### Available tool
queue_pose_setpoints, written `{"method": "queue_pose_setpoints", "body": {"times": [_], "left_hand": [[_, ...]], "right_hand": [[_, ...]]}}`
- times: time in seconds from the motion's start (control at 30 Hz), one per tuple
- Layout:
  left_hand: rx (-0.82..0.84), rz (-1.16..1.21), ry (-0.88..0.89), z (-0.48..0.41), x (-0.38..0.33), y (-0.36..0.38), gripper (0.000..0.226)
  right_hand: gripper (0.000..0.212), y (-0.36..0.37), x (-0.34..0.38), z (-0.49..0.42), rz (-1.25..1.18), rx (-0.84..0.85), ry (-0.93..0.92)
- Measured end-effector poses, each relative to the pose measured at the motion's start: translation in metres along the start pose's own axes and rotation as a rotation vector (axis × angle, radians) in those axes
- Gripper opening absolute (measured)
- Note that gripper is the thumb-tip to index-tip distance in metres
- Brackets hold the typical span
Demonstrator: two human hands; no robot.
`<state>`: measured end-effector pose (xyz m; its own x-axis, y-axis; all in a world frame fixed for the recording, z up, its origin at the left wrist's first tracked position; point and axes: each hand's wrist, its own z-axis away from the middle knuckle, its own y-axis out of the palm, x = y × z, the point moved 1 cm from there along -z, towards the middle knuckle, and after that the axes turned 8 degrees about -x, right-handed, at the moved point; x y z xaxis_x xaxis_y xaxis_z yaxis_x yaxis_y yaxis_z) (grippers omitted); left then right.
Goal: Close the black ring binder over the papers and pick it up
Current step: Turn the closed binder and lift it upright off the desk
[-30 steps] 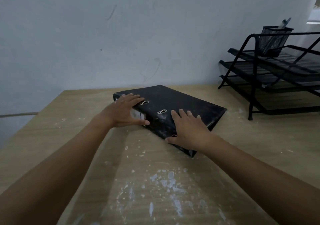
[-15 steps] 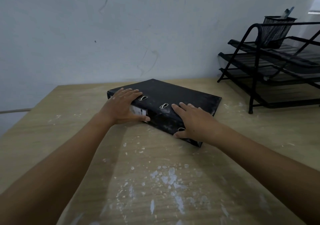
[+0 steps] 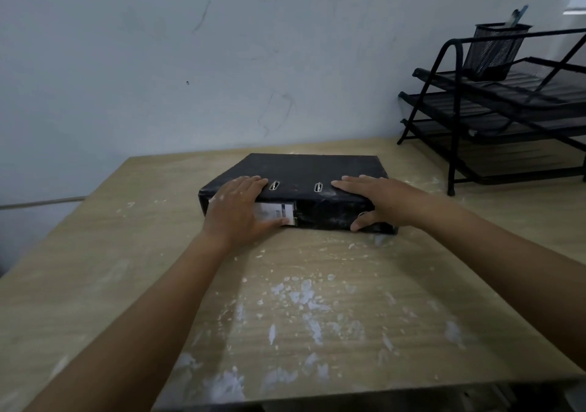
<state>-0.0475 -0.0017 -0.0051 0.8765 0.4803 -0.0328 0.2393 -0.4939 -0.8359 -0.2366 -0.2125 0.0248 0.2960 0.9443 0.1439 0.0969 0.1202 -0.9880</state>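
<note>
The black ring binder point(image 3: 312, 170) lies closed and flat on the wooden table point(image 3: 142, 253), its spine facing me with a white label on the left part. The papers are hidden inside. My left hand point(image 3: 241, 209) grips the spine's left end, fingers on the cover and thumb under the label. Over the spine's right end curls my right hand point(image 3: 377, 201), fingers flat on the cover, thumb against the spine near the table.
A black wire tray rack point(image 3: 494, 117) stands at the back right, with a mesh pen cup point(image 3: 494, 52) on its top tier. A pale wall runs close behind the table. White flecks dot the tabletop in front of me.
The binder has turned clockwise so its spine now faces me squarely. Both hands stayed on its ends and have wrapped around the spine.
</note>
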Motion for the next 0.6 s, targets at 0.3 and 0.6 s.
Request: {"method": "queue_pose_setpoints", "body": {"times": [0.3, 0.6], "left_hand": [[-0.085, -0.103, 0.001, 0.025, -0.031, -0.010, 0.087], [0.046, -0.017, -0.008, 0.007, -0.015, -0.009, 0.097]], "right_hand": [[0.090, -0.001, -0.029, 0.018, 0.019, -0.130, 0.026], [0.095, 0.018, -0.032, 0.022, 0.021, -0.306, 0.122]]}}
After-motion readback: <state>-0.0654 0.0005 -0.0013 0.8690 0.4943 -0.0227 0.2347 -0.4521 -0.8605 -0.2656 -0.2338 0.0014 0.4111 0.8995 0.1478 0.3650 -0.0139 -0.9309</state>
